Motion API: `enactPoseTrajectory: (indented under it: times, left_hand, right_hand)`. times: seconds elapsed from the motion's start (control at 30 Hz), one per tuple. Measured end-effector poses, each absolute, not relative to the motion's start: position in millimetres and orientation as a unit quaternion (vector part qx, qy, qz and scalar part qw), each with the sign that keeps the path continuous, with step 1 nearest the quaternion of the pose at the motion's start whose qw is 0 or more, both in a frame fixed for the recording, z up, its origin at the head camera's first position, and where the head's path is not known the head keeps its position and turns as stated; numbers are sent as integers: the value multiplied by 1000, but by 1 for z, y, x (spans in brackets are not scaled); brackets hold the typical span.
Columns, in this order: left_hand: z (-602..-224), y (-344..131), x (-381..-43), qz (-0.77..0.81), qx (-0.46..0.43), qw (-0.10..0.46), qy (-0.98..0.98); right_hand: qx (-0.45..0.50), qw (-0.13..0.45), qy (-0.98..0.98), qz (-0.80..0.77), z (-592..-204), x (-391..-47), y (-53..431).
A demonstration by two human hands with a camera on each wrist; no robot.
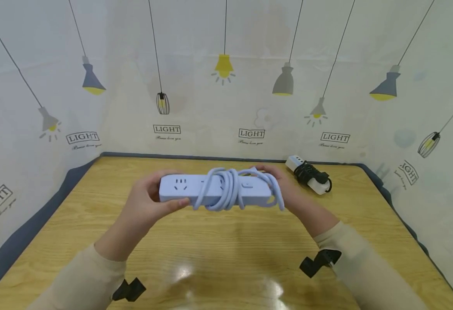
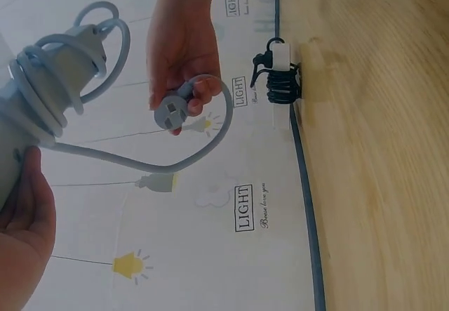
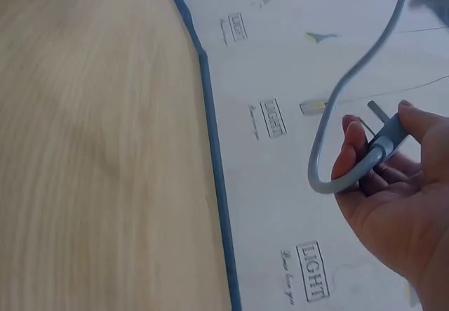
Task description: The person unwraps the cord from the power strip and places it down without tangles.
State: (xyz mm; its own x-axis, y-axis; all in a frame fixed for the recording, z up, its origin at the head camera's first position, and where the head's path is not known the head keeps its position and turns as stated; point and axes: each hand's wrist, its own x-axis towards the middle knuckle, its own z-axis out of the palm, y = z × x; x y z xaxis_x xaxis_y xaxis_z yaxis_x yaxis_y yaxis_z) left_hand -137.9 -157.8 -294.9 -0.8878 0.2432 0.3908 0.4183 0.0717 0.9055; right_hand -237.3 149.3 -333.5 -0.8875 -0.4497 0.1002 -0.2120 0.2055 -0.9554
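Note:
A white power strip [image 1: 172, 189] hangs level above the table, its own pale cord [image 1: 230, 189] wound several times round its middle and right part. My left hand [image 1: 143, 202] grips the strip's left end, thumb along the near side. My right hand [image 1: 288, 191] is behind the strip's right end in the head view, which hides its fingers. In the left wrist view it holds the cord's plug [image 2: 171, 112], prongs outward, with a loop of loose cord running back to the strip. The right wrist view shows the plug [image 3: 389, 137] pinched between thumb and fingers.
A second white power strip [image 1: 295, 162], wrapped in a black cord [image 1: 307, 173], lies at the back right of the wooden table [image 1: 211, 249]. A lamp-printed curtain [image 1: 195, 64] stands behind and on both sides, with a dark band along the table's edge.

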Motion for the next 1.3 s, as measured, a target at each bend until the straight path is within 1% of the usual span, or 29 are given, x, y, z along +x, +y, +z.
enactPoseTrajectory:
  times: [0.07, 0.1, 0.2, 0.33, 0.47, 0.63, 0.73, 0.9, 1.03, 1.1, 1.3]
  left_hand:
    - [-298, -156, -137, -640, -257, 57, -722]
    - [-300, -154, -136, -636, -274, 54, -720]
    - [-306, -150, -137, -623, -312, 38, -716]
    - [-313, -145, -140, -606, -330, 21, -724]
    - [-319, -142, -146, -582, -331, 20, -743]
    - [-327, -142, -158, -550, -293, 14, -782]
    - [-333, -144, -167, -539, -271, 10, -797]
    - [-339, -145, -182, -527, -244, 11, -814]
    - [-345, -148, -194, -510, -208, 14, -835]
    - [-347, -150, -199, -495, -187, 25, -848]
    - [-350, -157, -211, -463, -132, 53, -875]
  right_hand:
    - [-206, 104, 772, -593, -331, -242, 156]
    - [-217, 100, 784, -574, -329, -244, 157]
    - [-237, 70, 829, -502, -317, -250, 159]
    - [-250, 38, 863, -438, -302, -257, 157]
    - [-237, 20, 868, -436, -286, -261, 158]
    - [-228, -28, 872, -433, -267, -260, 163]
    - [-232, -68, 869, -432, -259, -254, 164]
    - [-248, -141, 854, -435, -249, -240, 166]
    - [-272, -182, 832, -448, -240, -224, 167]
    - [-289, -193, 815, -464, -236, -215, 167]
    - [-354, -192, 751, -523, -232, -186, 167]
